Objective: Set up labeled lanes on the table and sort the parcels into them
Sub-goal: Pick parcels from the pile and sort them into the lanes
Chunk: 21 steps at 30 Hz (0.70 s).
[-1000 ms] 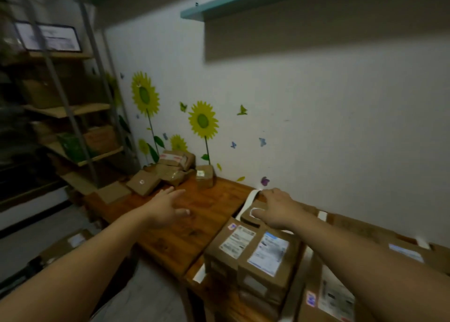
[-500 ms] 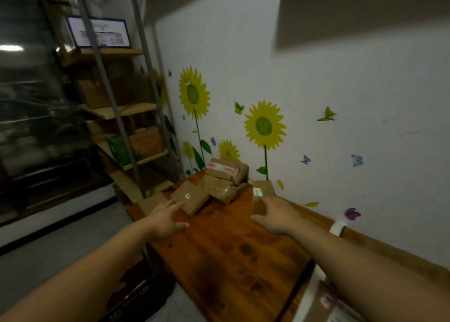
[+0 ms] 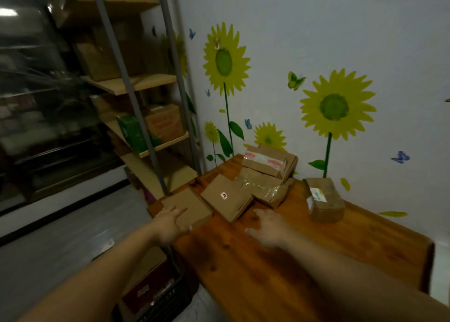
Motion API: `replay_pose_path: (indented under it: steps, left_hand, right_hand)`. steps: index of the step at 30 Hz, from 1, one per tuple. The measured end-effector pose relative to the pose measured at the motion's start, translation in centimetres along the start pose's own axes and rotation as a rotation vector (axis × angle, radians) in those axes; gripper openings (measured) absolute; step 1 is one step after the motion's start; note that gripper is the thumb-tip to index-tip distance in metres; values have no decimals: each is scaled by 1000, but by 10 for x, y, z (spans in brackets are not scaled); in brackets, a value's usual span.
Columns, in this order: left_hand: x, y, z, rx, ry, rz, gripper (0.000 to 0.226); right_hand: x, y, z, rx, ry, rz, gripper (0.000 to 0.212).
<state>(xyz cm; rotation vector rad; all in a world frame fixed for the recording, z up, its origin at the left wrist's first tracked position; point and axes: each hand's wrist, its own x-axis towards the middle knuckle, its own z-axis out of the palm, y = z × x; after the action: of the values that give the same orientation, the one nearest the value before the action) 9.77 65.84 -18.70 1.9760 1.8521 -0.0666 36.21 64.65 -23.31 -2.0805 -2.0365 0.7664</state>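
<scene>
At your ten o'clock, on the left end of the counter (image 3: 316,248), your left hand (image 3: 170,224) reaches with fingers straight and released over the near edge of a flat brown parcel (image 3: 192,203), gripping nothing. Just beside it toward eleven lies a stickered parcel (image 3: 226,197), with a taped packet (image 3: 265,188) and a red-taped box (image 3: 265,161) heaped behind it toward twelve. Your right hand (image 3: 267,226) hovers near the stickered parcel's near corner, fingers spread, released and empty, while a labelled parcel (image 3: 325,197) stands apart at one o'clock, near the wall.
</scene>
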Motion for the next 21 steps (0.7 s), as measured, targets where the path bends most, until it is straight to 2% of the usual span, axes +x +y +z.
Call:
replay_pose_path:
  steps: [6, 9, 12, 16, 19, 21]
  left_hand:
    - [90, -78, -28, -1, -87, 70, 72]
    - [136, -103, -33, -16, -125, 72, 72]
    - [180, -118, -30, -5, -171, 88, 73]
    - [233, -134, -20, -8, -226, 111, 75]
    - [264, -147, -13, 2, -255, 114, 73]
    - [284, -155, -11, -5, -264, 113, 72]
  right_hand:
    - [70, -59, 39, 29, -35, 98, 75]
    - [96, -80, 58, 128, -79, 154, 70]
    - [120, -89, 79, 163, -162, 122, 64]
    - [166, -100, 103, 218, -186, 118, 56]
    - [192, -108, 124, 335, -233, 138, 63]
    - [200, -110, 137, 456, -199, 181, 67]
